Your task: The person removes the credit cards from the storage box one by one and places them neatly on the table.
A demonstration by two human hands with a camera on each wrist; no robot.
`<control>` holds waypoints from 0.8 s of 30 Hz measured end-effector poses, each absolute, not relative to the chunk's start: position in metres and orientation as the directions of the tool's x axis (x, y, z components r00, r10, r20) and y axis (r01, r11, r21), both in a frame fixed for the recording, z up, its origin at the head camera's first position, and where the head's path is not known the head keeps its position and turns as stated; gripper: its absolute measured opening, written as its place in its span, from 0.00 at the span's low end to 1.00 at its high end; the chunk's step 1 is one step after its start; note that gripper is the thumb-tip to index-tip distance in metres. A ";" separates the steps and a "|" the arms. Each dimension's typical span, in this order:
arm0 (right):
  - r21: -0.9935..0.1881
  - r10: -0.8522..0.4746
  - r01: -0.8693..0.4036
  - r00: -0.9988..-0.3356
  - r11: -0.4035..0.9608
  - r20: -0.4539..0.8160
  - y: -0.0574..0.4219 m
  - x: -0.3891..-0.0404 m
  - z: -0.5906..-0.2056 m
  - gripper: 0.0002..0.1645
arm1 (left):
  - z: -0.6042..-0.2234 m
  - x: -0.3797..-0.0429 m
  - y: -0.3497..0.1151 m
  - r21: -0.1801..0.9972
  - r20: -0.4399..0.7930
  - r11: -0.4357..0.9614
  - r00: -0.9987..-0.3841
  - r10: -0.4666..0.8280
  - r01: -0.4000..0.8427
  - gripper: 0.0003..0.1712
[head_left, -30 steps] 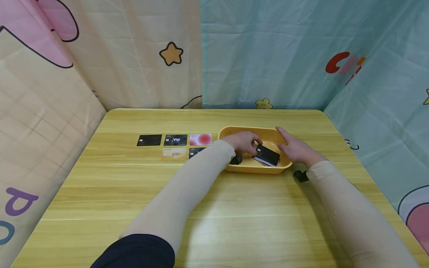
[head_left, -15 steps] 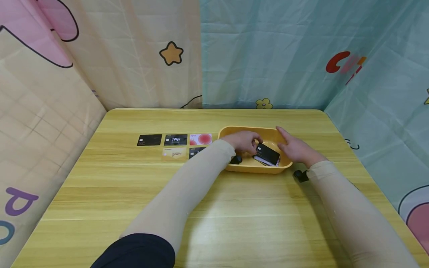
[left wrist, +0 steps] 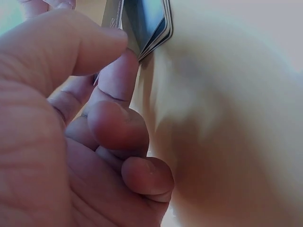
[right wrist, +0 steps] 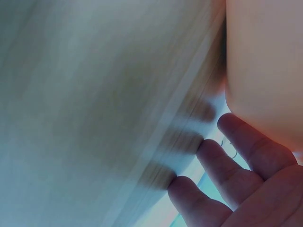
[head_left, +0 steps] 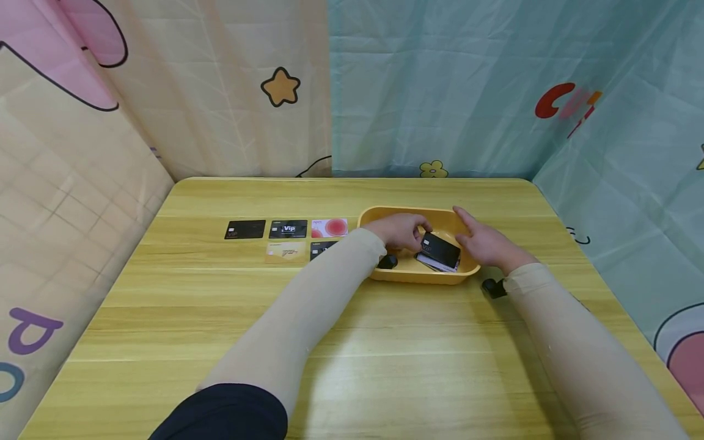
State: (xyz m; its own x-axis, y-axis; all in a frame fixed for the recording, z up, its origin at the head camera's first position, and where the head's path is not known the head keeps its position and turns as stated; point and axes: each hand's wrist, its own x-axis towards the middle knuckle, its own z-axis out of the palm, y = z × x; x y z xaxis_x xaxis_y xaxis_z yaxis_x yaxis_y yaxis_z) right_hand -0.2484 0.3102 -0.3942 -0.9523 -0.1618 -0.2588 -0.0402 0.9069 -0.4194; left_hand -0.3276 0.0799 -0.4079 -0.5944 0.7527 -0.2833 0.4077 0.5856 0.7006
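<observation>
My left hand (head_left: 400,232) reaches into a yellow plastic bin (head_left: 423,278). Its thumb and index finger pinch the left end of a black card (head_left: 441,249), which tilts over a stack of cards (head_left: 434,264) inside. In the left wrist view, this card (left wrist: 112,16) stands away from the stacked card edges (left wrist: 165,28). My right hand (head_left: 489,244) holds the bin's right side, thumb over the rim. Its other fingers (right wrist: 236,170) lie spread along the outside wall, tips close to the tabletop in the right wrist view.
Left of the bin, cards lie in two rows: a black card (head_left: 245,230), a Vip card (head_left: 288,229) and a pink-and-red card (head_left: 329,228) behind, a gold card (head_left: 286,252) and a dark card (head_left: 321,249) in front, partly covered by my left sleeve (head_left: 297,305).
The black card in my left fingers has shifted slightly up and tilted a little more off the stack. Both hands otherwise keep their places.
</observation>
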 end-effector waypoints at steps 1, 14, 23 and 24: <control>-0.419 -0.163 -0.042 -0.953 0.907 -0.257 0.310 -0.248 -0.394 0.43 | -0.408 -0.328 0.080 0.704 -0.286 0.586 -0.594 0.752 0.403 0.31; -0.424 -0.162 -0.043 -0.955 0.905 -0.247 0.310 -0.247 -0.393 0.43 | -0.407 -0.328 0.080 0.717 -0.287 0.578 -0.591 0.754 0.389 0.33; -0.420 -0.158 -0.037 -0.953 0.907 -0.259 0.309 -0.248 -0.393 0.43 | -0.409 -0.329 0.081 0.732 -0.267 0.561 -0.594 0.759 0.388 0.36; -0.419 -0.158 -0.037 -0.953 0.907 -0.259 0.309 -0.248 -0.393 0.43 | -0.409 -0.329 0.081 0.731 -0.261 0.558 -0.595 0.760 0.393 0.36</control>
